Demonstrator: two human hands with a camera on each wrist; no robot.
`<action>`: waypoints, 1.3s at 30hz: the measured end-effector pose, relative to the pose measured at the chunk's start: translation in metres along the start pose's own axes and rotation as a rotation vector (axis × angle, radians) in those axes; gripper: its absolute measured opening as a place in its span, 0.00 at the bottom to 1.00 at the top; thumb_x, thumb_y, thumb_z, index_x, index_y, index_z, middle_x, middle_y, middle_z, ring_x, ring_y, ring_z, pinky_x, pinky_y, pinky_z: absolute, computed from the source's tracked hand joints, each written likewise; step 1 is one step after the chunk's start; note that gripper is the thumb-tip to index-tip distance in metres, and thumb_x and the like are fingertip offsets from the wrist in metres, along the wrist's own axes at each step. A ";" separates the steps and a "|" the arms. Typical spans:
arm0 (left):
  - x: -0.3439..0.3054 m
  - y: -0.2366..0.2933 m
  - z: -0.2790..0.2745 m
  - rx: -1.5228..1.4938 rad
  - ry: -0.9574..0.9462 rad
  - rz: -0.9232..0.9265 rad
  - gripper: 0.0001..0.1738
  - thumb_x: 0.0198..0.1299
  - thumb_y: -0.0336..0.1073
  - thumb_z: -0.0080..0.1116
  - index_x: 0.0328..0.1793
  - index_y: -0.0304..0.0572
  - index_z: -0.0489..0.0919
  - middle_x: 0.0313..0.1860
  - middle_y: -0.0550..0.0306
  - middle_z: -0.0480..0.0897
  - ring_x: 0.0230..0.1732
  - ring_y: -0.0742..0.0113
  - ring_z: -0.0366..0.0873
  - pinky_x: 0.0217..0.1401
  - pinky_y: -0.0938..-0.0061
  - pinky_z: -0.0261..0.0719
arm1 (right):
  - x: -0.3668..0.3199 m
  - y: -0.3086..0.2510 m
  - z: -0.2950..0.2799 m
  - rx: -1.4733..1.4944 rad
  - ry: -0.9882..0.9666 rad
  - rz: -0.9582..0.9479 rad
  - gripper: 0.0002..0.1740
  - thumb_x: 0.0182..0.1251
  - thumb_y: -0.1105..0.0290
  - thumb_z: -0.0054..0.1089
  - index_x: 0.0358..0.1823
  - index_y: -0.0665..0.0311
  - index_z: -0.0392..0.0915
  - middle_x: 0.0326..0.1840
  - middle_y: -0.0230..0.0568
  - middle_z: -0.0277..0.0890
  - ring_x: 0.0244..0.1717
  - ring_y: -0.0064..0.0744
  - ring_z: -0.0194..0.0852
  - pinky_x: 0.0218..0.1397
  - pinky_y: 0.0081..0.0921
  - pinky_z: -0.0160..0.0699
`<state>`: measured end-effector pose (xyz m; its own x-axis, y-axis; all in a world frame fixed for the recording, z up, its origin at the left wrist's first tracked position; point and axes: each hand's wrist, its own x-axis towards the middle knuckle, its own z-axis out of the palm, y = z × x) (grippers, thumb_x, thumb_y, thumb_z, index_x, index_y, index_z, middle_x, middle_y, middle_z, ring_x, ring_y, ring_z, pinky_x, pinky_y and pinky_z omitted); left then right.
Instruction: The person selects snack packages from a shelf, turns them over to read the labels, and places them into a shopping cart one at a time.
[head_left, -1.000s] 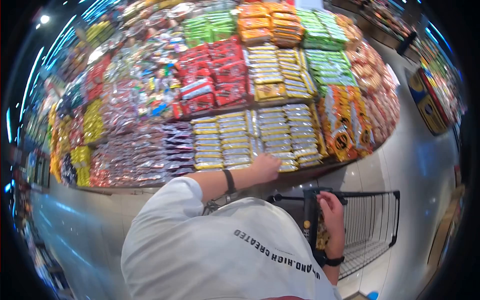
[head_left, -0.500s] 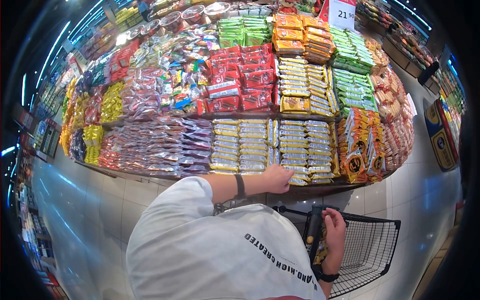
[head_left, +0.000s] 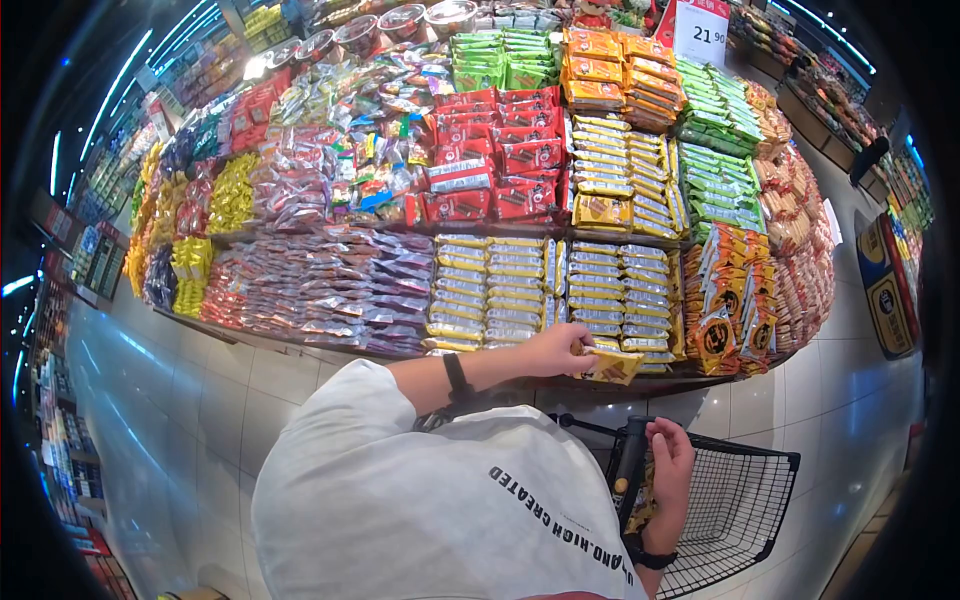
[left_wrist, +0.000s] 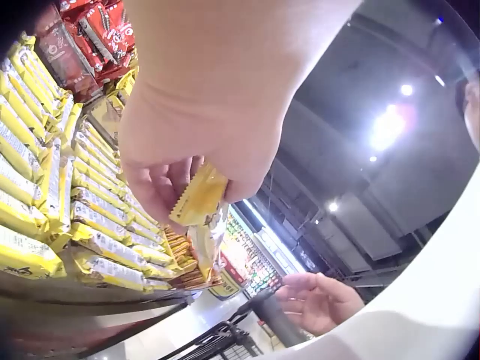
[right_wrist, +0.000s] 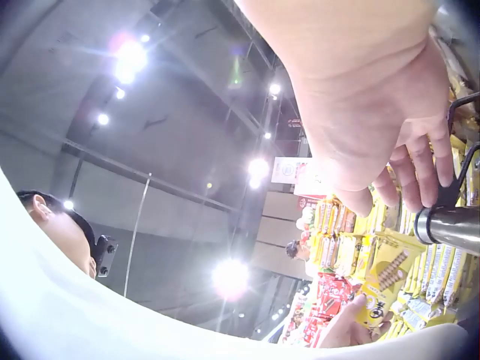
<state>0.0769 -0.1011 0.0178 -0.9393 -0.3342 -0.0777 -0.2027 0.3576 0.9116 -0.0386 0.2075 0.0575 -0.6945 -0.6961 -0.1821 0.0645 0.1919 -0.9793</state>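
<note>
My left hand (head_left: 560,350) pinches one end of a yellow snack packet (head_left: 614,367) between thumb and fingers, over the front edge of the display. In the right wrist view the packet (right_wrist: 388,274) shows a picture of brown ridged wafer sticks. Rows of yellow-and-silver packets (head_left: 600,290) lie right behind that hand. My right hand (head_left: 672,468) is beside the dark handle (head_left: 632,455) of a shopping cart, its fingers loose and fairly straight. From the right wrist, the fingers (right_wrist: 424,176) show alongside the end of the handle, not wrapped round it.
The wire cart basket (head_left: 735,500) stands at my right. Red packets (head_left: 500,160), green packets (head_left: 715,180) and orange packets (head_left: 730,300) fill other sections of the large display. A price sign (head_left: 702,35) rises at the back. Tiled floor (head_left: 820,400) runs along the right.
My left hand, earlier at the front rows with no packet visible in it, now holds a yellow packet lifted out toward me. The right hand stays by the cart handle.
</note>
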 end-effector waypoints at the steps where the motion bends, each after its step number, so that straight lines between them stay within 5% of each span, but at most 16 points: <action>1: 0.000 0.006 -0.003 -0.080 -0.007 -0.006 0.22 0.61 0.50 0.68 0.51 0.40 0.82 0.34 0.54 0.83 0.32 0.64 0.79 0.35 0.67 0.75 | 0.001 -0.003 0.001 0.003 -0.005 -0.010 0.15 0.75 0.76 0.53 0.60 0.71 0.75 0.53 0.40 0.80 0.55 0.29 0.78 0.65 0.28 0.76; 6: -0.004 0.042 -0.016 -0.435 -0.023 -0.011 0.16 0.69 0.47 0.63 0.48 0.43 0.85 0.25 0.72 0.74 0.24 0.85 0.63 0.23 0.81 0.58 | 0.012 -0.020 0.008 0.004 -0.047 -0.079 0.15 0.74 0.76 0.53 0.60 0.72 0.74 0.52 0.41 0.80 0.53 0.28 0.78 0.62 0.26 0.76; 9: -0.010 0.073 -0.028 -0.508 0.022 -0.063 0.15 0.70 0.47 0.63 0.48 0.43 0.85 0.27 0.72 0.76 0.24 0.85 0.64 0.23 0.81 0.60 | 0.018 -0.043 0.017 0.066 -0.032 -0.095 0.15 0.75 0.75 0.52 0.60 0.70 0.74 0.50 0.40 0.81 0.48 0.26 0.77 0.55 0.25 0.76; 11: -0.009 0.082 -0.031 -0.527 0.071 -0.143 0.16 0.70 0.48 0.62 0.46 0.42 0.85 0.28 0.71 0.78 0.26 0.85 0.68 0.25 0.84 0.64 | 0.021 -0.057 0.020 0.155 -0.080 -0.107 0.16 0.74 0.78 0.53 0.61 0.72 0.72 0.53 0.40 0.80 0.55 0.27 0.78 0.64 0.26 0.75; 14: -0.013 0.096 -0.043 -0.539 0.003 -0.204 0.17 0.72 0.47 0.60 0.49 0.39 0.84 0.34 0.65 0.84 0.30 0.81 0.77 0.29 0.83 0.73 | 0.025 -0.075 0.025 0.190 -0.122 -0.192 0.18 0.76 0.76 0.54 0.64 0.72 0.70 0.55 0.42 0.80 0.54 0.28 0.79 0.63 0.27 0.77; 16: -0.014 0.100 -0.044 -0.652 0.044 -0.062 0.19 0.74 0.45 0.57 0.53 0.34 0.81 0.42 0.56 0.87 0.38 0.73 0.85 0.37 0.78 0.83 | 0.025 -0.086 0.029 0.220 -0.102 -0.191 0.19 0.76 0.75 0.54 0.64 0.72 0.69 0.56 0.43 0.79 0.54 0.29 0.79 0.63 0.28 0.78; 19: -0.017 0.108 -0.040 -0.853 0.030 -0.018 0.23 0.75 0.47 0.54 0.51 0.27 0.82 0.45 0.53 0.87 0.41 0.74 0.85 0.44 0.77 0.83 | 0.027 -0.095 0.029 0.273 -0.125 -0.227 0.20 0.76 0.73 0.56 0.65 0.74 0.68 0.58 0.45 0.78 0.55 0.30 0.80 0.62 0.29 0.79; 27: -0.023 0.107 -0.044 -0.768 -0.022 0.032 0.22 0.74 0.46 0.56 0.55 0.29 0.79 0.46 0.54 0.86 0.44 0.72 0.84 0.48 0.74 0.84 | 0.028 -0.106 0.045 0.393 -0.206 -0.218 0.24 0.75 0.72 0.58 0.67 0.75 0.66 0.59 0.46 0.77 0.57 0.31 0.79 0.60 0.30 0.82; 35: -0.017 0.103 -0.036 -0.641 -0.070 0.096 0.21 0.75 0.43 0.54 0.61 0.30 0.75 0.51 0.52 0.83 0.51 0.69 0.84 0.56 0.72 0.84 | 0.034 -0.110 0.058 0.403 -0.064 -0.181 0.20 0.72 0.77 0.59 0.63 0.71 0.69 0.51 0.41 0.82 0.40 0.28 0.85 0.47 0.25 0.87; 39: -0.014 0.103 -0.014 -0.762 0.029 -0.033 0.22 0.76 0.44 0.52 0.65 0.35 0.72 0.56 0.53 0.81 0.53 0.67 0.82 0.59 0.67 0.83 | 0.040 -0.105 0.063 0.378 -0.009 -0.294 0.21 0.69 0.82 0.60 0.63 0.69 0.70 0.56 0.44 0.77 0.49 0.29 0.83 0.51 0.24 0.85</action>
<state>0.0729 -0.0718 0.1180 -0.9264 -0.3607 -0.1084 0.0267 -0.3500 0.9364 -0.0282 0.1164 0.1472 -0.7164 -0.6892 0.1084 0.1237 -0.2784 -0.9525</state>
